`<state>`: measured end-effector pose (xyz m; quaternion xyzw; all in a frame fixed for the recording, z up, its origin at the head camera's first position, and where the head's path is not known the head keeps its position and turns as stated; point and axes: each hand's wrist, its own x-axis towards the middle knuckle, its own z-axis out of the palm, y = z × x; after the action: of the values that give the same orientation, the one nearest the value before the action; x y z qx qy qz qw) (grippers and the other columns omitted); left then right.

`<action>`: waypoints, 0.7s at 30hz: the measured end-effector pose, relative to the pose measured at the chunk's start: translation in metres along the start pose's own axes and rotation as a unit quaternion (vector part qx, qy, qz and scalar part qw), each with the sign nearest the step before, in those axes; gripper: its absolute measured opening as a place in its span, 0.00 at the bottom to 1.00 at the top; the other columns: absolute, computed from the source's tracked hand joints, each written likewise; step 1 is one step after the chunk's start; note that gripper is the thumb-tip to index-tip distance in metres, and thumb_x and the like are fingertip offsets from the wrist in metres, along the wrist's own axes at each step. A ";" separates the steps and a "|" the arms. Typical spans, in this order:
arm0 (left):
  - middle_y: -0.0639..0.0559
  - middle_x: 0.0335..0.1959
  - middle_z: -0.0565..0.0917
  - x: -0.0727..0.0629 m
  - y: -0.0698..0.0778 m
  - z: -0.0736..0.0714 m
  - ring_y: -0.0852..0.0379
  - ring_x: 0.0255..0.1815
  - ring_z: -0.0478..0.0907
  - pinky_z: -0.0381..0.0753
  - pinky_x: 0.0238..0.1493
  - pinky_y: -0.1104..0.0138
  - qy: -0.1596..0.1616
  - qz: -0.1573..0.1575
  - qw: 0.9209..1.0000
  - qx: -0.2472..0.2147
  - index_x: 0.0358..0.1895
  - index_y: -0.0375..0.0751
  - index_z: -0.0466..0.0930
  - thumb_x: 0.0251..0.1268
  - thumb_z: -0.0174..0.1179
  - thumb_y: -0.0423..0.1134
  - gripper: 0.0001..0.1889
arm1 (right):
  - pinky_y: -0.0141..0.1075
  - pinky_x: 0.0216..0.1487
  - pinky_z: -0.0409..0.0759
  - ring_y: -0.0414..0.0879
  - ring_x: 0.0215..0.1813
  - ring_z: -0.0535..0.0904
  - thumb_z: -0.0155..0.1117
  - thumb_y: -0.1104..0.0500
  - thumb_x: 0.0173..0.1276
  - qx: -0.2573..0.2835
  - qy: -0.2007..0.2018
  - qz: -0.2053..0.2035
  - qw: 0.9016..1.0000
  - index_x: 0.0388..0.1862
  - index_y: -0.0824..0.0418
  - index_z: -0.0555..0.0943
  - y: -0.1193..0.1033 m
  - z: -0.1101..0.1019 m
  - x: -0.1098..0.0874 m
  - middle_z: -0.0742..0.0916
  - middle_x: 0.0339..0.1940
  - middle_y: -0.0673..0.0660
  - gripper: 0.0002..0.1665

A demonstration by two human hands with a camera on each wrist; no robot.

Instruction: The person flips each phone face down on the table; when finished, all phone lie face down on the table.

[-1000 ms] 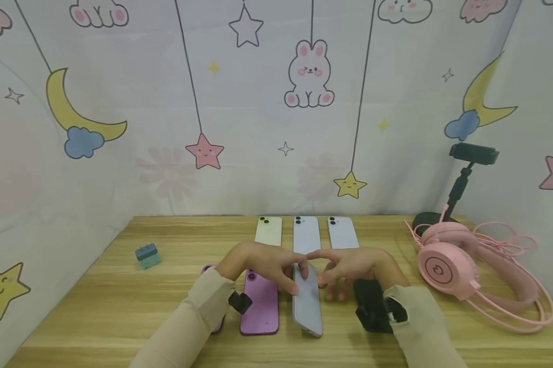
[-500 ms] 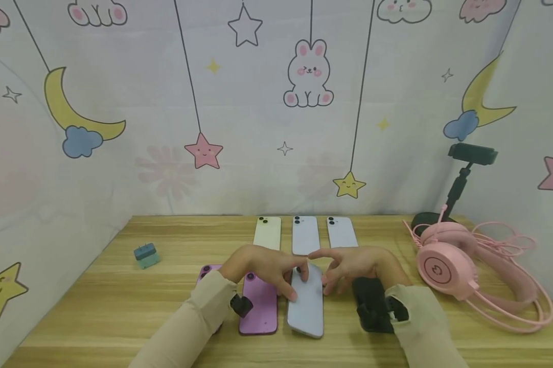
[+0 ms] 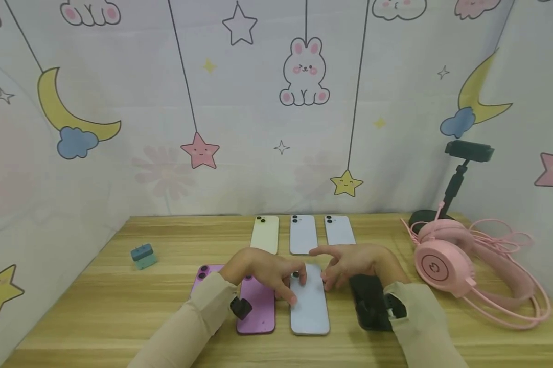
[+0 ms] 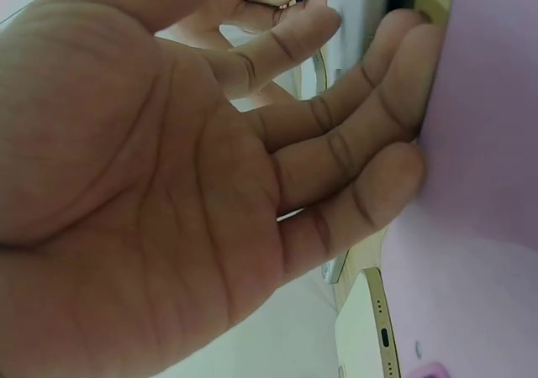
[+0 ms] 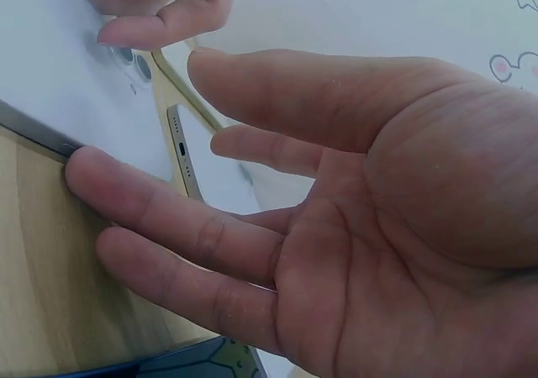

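Observation:
A pale blue-white phone (image 3: pixel 310 312) lies back up on the wooden table, its camera end away from me. My left hand (image 3: pixel 267 268) reaches over its left side, index finger and thumb at the phone, not wrapped round it. In the left wrist view, the other fingers (image 4: pixel 395 185) rest at a purple phone (image 4: pixel 487 193), loosely bent. My right hand (image 3: pixel 352 263) is at the pale phone's right edge. The right wrist view shows a nearly straight fingertip (image 5: pixel 92 176) touching that edge. A second purple phone (image 3: pixel 202 278) is partly hidden by my left sleeve.
Behind stand out a cream phone (image 3: pixel 265 235) and two pale phones (image 3: pixel 303 235), lying in a row. A black phone (image 3: pixel 368 301) lies under my right wrist. Pink headphones (image 3: pixel 442 266) and a black stand (image 3: pixel 453 186) are at right, a small blue-green block (image 3: pixel 143 256) at left.
The pale phone, tilted and turned a second ago, now lies flat and straight beside the purple one. My right fingers have drawn slightly back from under its edge; the head view shifted slightly.

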<state>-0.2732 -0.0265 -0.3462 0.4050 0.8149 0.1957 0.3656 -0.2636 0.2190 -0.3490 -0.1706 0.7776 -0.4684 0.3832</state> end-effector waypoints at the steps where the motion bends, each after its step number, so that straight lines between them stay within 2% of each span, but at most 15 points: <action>1: 0.54 0.22 0.79 0.000 0.000 0.000 0.63 0.26 0.75 0.69 0.34 0.73 -0.002 -0.004 1.000 -0.001 0.53 0.51 0.69 0.67 0.67 0.42 0.18 | 0.47 0.53 0.81 0.56 0.48 0.85 0.63 0.65 0.69 -0.002 0.001 0.000 1.000 0.79 0.64 0.53 0.000 0.000 0.000 0.86 0.43 0.66 0.44; 7: 0.54 0.20 0.79 0.001 0.003 0.003 0.63 0.25 0.75 0.68 0.35 0.73 -0.003 -0.019 1.000 0.012 0.52 0.52 0.69 0.68 0.66 0.43 0.17 | 0.47 0.53 0.81 0.56 0.49 0.85 0.61 0.67 0.70 0.003 -0.008 0.002 1.000 0.79 0.65 0.53 0.001 -0.001 -0.002 0.85 0.44 0.65 0.43; 12: 0.54 0.22 0.81 0.002 0.004 0.004 0.63 0.26 0.77 0.69 0.38 0.72 0.006 -0.031 0.999 0.029 0.52 0.53 0.70 0.68 0.67 0.45 0.17 | 0.47 0.54 0.81 0.56 0.48 0.85 0.61 0.68 0.69 0.013 -0.016 0.026 0.999 0.79 0.64 0.54 -0.002 0.000 -0.003 0.84 0.46 0.66 0.43; 16: 0.54 0.23 0.81 0.002 0.005 0.004 0.63 0.26 0.77 0.69 0.38 0.72 0.009 -0.033 0.999 0.038 0.52 0.53 0.69 0.68 0.67 0.45 0.17 | 0.47 0.55 0.80 0.56 0.49 0.85 0.61 0.68 0.69 0.019 -0.019 0.042 0.999 0.79 0.63 0.54 -0.004 0.000 -0.003 0.83 0.47 0.67 0.44; 21: 0.54 0.23 0.80 0.002 0.004 0.003 0.63 0.26 0.76 0.69 0.37 0.72 0.011 -0.037 0.999 0.039 0.52 0.53 0.69 0.68 0.67 0.45 0.17 | 0.47 0.55 0.81 0.56 0.49 0.86 0.61 0.68 0.69 0.020 -0.018 0.044 0.999 0.79 0.62 0.54 -0.004 0.001 -0.003 0.84 0.46 0.67 0.43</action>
<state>-0.2693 -0.0221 -0.3468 0.3866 0.8402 0.1549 0.3473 -0.2614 0.2183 -0.3446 -0.1371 0.7679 -0.4637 0.4202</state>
